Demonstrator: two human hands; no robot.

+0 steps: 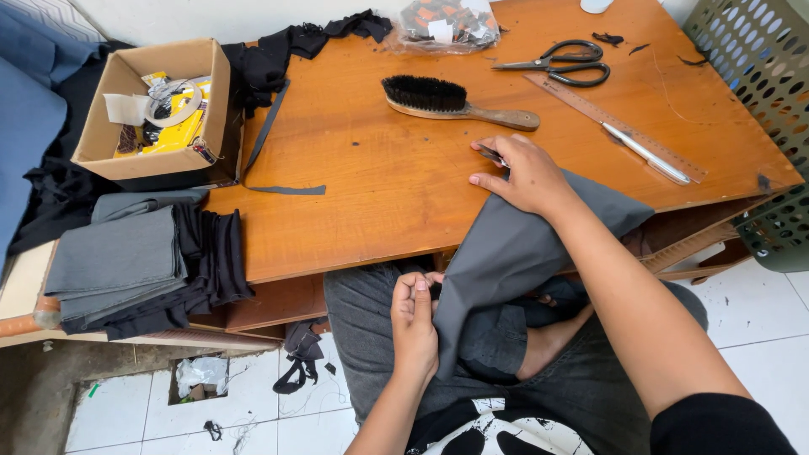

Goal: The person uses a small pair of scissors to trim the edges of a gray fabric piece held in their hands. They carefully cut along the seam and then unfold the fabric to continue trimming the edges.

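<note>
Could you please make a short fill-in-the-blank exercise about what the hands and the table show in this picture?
1. Both hands hold a piece of ____ fabric.
2. The right hand rests on the wooden ____.
3. The black scissors lie beyond the ____, which has black bristles.
4. The left hand pinches the fabric's ____.

Missing words: grey; table; brush; edge

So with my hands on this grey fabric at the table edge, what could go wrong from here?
1. The right hand pins the grey fabric on the wooden table right beside a small metal tool; it might nick a finger.
2. Most of the cloth hangs off the edge toward the left hand, so it could slide off.
3. The ruler lies close enough to get knocked.
</note>
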